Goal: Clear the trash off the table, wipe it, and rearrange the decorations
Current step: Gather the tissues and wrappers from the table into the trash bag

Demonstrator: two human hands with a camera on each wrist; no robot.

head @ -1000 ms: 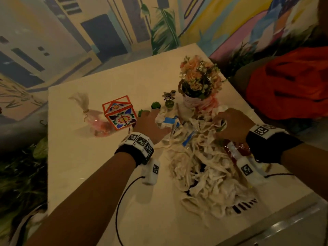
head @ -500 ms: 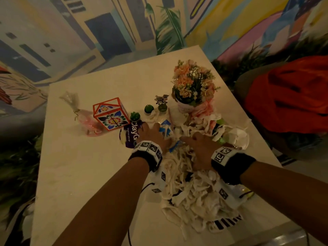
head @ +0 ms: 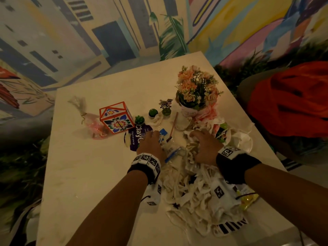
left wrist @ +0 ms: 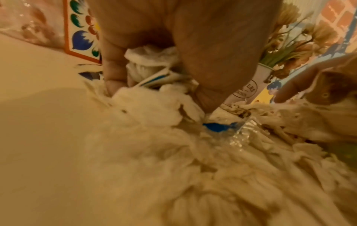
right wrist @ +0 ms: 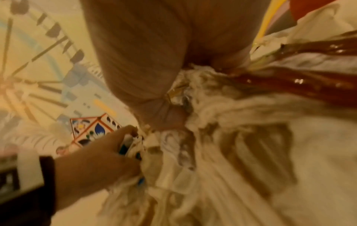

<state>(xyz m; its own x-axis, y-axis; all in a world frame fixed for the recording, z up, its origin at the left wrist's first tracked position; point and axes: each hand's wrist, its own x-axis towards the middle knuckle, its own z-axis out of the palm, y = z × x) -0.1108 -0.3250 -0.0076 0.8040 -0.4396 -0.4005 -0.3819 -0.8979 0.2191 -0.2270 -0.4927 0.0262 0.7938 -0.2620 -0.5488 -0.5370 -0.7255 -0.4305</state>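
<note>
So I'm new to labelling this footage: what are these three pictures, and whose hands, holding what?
No machine here: a person is clearing a table with bare hands. The wide picture comes from a camera on their head, looking down. The other two come from cameras strapped on each wrist, looking along the fingers.

On the table lie a big heap of shredded white paper mixed with wrappers, a purple packet, a painted box, a flower pot, small green plants and a tied clear bag.

The left hand grips crumpled paper and a blue-and-white wrapper; the left wrist view shows the fingers curled round them. The right hand grips a bunch of the paper strips, seen close in the right wrist view.
</note>
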